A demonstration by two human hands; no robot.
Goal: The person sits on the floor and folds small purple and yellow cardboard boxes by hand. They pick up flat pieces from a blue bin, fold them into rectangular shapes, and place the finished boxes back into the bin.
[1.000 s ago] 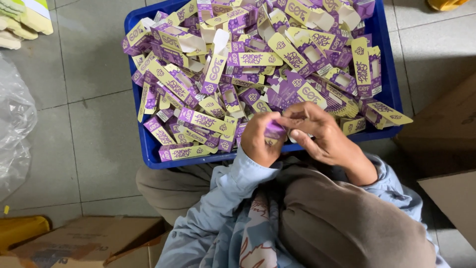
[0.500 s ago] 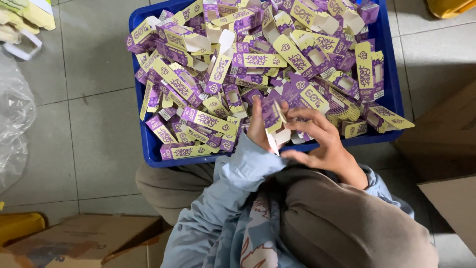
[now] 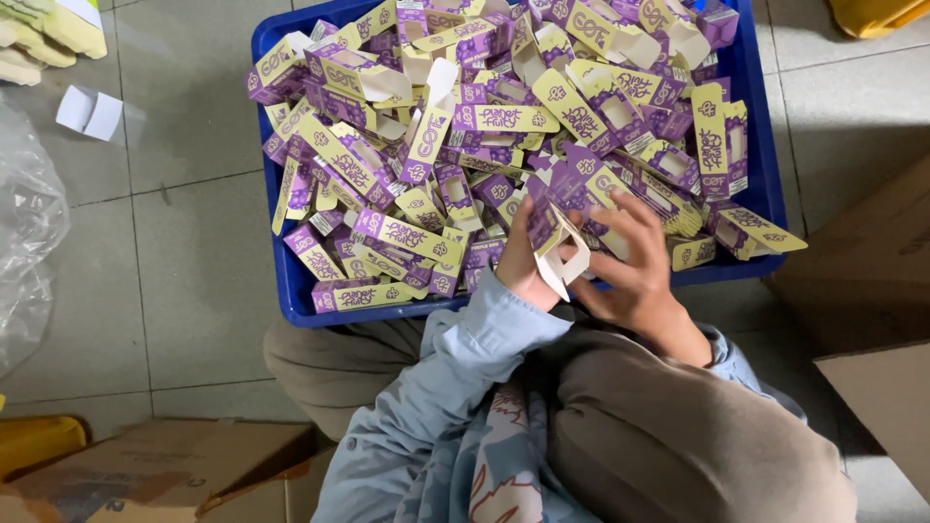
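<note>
While both hands clamp one carton nr the blue bin front rim, left hand should steady it w/ right hand squaring flaps.

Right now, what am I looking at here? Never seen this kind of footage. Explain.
There is no machine: a person wears a camera on the head, and the single view looks straight down at their own two hands. A blue crate on a tiled floor is heaped with small purple and yellow cartons. The left hand and right hand together hold one carton, its white flap open, over the crate's near edge. Brown boxes and a clear bag lie around.
</note>
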